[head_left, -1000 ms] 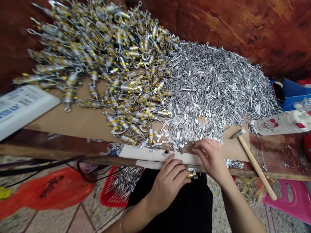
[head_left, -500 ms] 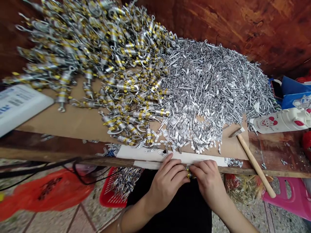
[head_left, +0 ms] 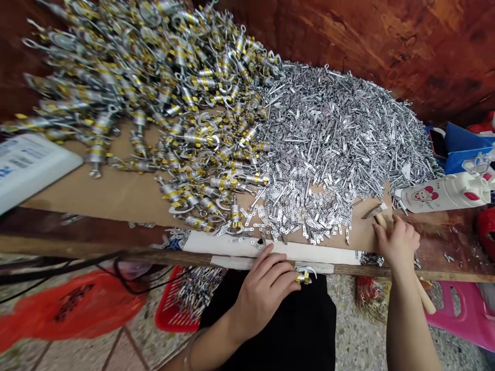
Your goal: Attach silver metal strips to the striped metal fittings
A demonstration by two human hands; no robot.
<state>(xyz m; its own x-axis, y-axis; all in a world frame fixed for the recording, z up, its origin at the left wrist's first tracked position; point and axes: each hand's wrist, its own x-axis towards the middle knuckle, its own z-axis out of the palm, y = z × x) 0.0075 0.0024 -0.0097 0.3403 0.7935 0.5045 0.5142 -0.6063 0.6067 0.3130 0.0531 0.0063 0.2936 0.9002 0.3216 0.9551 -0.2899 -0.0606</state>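
Observation:
My left hand [head_left: 266,288] is closed on a small metal fitting [head_left: 304,277] with yellow bands and a curved hook, at the table's front edge. To the right, my right hand [head_left: 398,239] has its fingers round the wooden handle of a hammer [head_left: 424,296], just below the head, which lies on the cardboard. A big heap of similar yellow-banded fittings [head_left: 209,139] spreads over the left and middle. Beside it lies a heap of small metal plates and pins [head_left: 325,139].
A white bottle [head_left: 441,195] lies at the right, near a blue box [head_left: 462,149] and a phone [head_left: 438,143]. At the left is a white package [head_left: 31,165]. Below the table are a red basket [head_left: 166,309], an orange bag [head_left: 85,304] and a pink stool [head_left: 464,314].
My right hand has left the fitting and moved right onto the hammer handle. My left hand still holds the fitting, whose hook now shows.

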